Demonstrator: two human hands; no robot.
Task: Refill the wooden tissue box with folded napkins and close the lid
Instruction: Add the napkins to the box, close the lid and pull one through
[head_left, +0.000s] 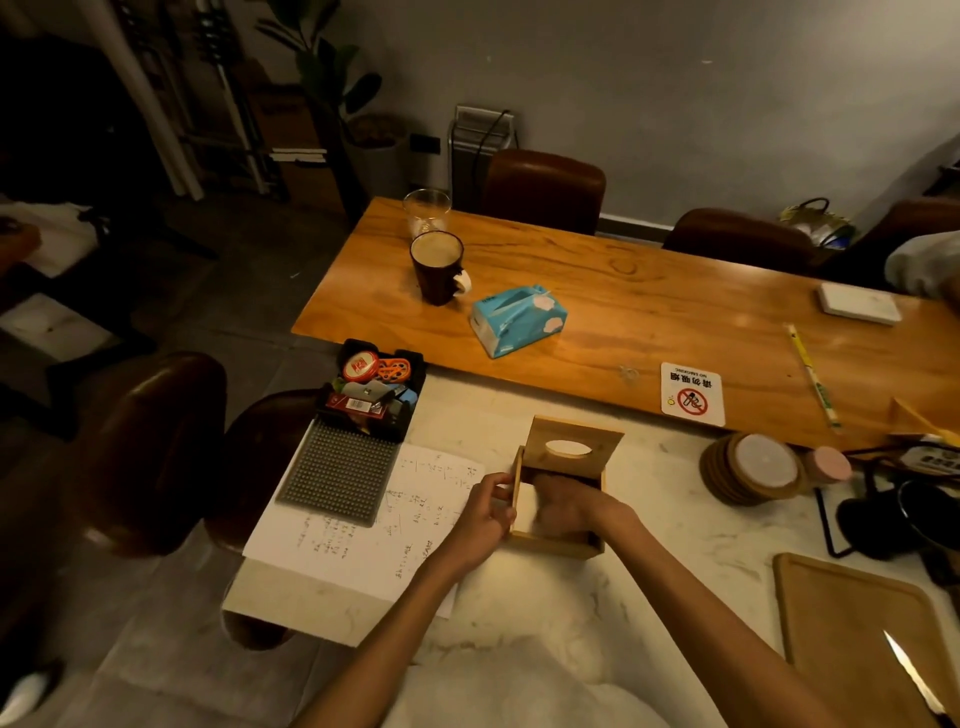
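Observation:
The wooden tissue box (550, 544) stands on the white marble table with its lid (571, 441) tipped up at the back; the lid has an oval slot. My left hand (485, 512) grips the box's left wall. My right hand (563, 506) reaches down inside the box and rests on the white napkins (524, 512) there. Whether its fingers hold the napkins is unclear. A blue tissue pack (517, 319) lies on the wooden table beyond.
A handwritten paper sheet (395, 540) and grey studded mat (337, 473) lie left of the box, with a black tray of small items (374, 389). A dark mug (436, 267), a glass (426, 210), coasters (753, 467), a wooden board (841, 634) with a knife (914, 680).

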